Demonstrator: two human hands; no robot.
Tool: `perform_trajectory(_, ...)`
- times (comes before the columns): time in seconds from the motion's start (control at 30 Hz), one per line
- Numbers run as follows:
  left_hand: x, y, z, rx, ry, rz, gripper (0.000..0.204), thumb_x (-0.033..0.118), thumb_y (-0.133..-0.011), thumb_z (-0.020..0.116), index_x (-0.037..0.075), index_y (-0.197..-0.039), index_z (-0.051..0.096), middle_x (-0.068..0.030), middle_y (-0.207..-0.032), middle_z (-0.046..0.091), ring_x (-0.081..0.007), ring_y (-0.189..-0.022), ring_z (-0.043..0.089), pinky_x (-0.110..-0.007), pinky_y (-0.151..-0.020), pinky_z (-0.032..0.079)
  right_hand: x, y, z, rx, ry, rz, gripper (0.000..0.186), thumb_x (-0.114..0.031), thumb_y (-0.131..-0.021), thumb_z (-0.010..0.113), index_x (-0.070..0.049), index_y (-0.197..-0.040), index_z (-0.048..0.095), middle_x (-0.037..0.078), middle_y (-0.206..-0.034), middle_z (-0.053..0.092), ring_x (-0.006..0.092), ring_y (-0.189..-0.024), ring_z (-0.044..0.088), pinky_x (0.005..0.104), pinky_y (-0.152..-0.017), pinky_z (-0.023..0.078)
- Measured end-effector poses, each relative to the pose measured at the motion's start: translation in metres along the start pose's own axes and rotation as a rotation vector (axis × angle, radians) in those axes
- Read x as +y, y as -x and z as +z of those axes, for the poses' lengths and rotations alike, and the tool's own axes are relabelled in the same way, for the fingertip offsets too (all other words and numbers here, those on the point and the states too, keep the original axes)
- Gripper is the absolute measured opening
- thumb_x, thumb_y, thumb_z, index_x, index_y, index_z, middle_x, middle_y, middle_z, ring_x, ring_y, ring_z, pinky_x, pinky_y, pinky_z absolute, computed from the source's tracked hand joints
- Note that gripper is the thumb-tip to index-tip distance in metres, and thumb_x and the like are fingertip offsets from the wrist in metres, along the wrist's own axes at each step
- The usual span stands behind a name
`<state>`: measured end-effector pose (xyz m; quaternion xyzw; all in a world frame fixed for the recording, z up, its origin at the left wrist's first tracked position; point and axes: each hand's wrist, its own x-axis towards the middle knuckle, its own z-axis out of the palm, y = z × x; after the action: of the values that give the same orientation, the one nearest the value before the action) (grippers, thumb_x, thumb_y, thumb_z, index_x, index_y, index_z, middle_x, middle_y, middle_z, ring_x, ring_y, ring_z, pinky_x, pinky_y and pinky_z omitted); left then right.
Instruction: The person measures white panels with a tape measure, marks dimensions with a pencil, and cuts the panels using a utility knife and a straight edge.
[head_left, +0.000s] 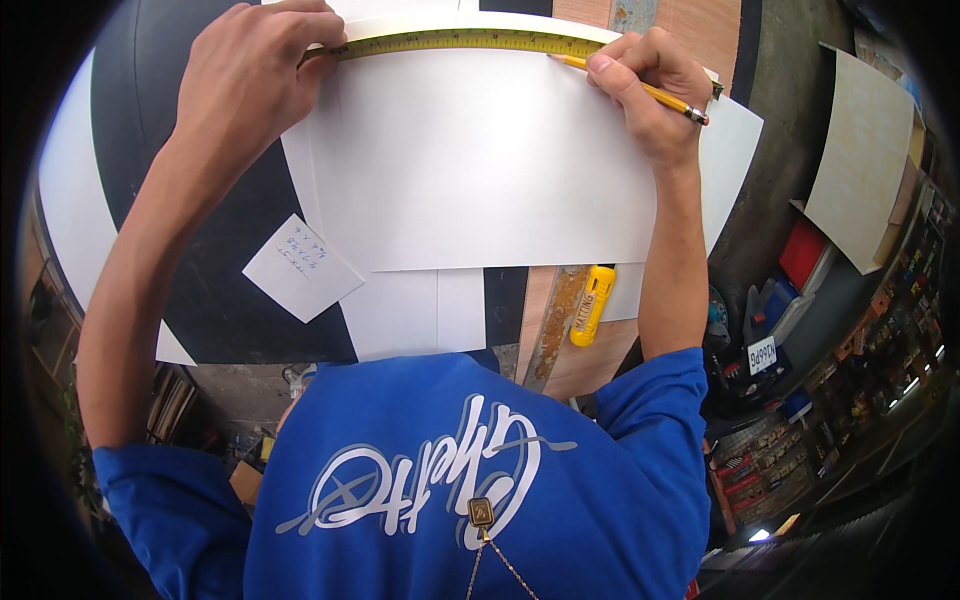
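**Tape stretched, pencil at its edge**

Here's the yellow measuring tape (450, 42), running across the far part of a big white sheet (500, 160). The left hand (255, 55) pinches its left end; the right hand (655, 85), well apart, clamps a yellow pencil (675, 103) over the tape's right stretch. The pencil's point sits by the near edge; whether it touches the sheet, I can't tell. Nearer the body, a handwritten note (305, 268) lies just off the sheet's near left corner, and a yellow tool (592, 305) lies at the edge of a rusty metal strip (553, 335). Black work surface (200, 270) to the left! Out right, a pale board (860, 150), then shelves (890, 330) crammed with small items, too blurred to name. Lower left, a cardboard box (245, 483), contents unclear.
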<state>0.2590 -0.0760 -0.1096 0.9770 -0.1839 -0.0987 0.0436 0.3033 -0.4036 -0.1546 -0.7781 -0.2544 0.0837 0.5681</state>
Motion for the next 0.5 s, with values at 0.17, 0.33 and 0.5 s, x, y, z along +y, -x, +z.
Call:
perform_trajectory(0.17,-0.0004,0.0023,0.0021,0.008,-0.012,-0.006,0.012,0.013,-0.081,0.072,0.012,-0.092,0.073,0.0013,-0.101,0.07,-0.0178,-0.069,0.06,-0.031,-0.076,0.051,-0.0006,0.0007,0.0011,0.005,0.004,-0.005,0.018,-0.008,-0.083,0.067,-0.006,-0.07,0.054,0.006,-0.065,0.063,0.0071,-0.055,0.054,0.0211,-0.054,0.045)
perform_trajectory(0.33,0.0033,0.0003,-0.0005,-0.007,-0.024,-0.022,0.011,0.013,-0.081,0.071,0.013,-0.092,0.073,0.0016,-0.101,0.07,-0.0176,-0.069,0.06,-0.031,-0.076,0.051,0.0019,0.0008,-0.001,-0.009,-0.014,0.002,0.018,-0.007,-0.083,0.066,-0.006,-0.07,0.054,0.006,-0.065,0.064,0.0068,-0.055,0.054,0.0212,-0.053,0.045)
perform_trajectory(0.5,-0.0004,0.0016,0.0012,0.001,-0.004,-0.001,0.012,0.013,-0.081,0.071,0.013,-0.093,0.074,0.0015,-0.101,0.07,-0.0176,-0.07,0.06,-0.032,-0.078,0.051,-0.0001,0.0005,-0.0005,-0.008,-0.004,-0.009,0.018,-0.006,-0.084,0.066,-0.006,-0.07,0.054,0.006,-0.065,0.063,0.0065,-0.055,0.053,0.0212,-0.053,0.044)
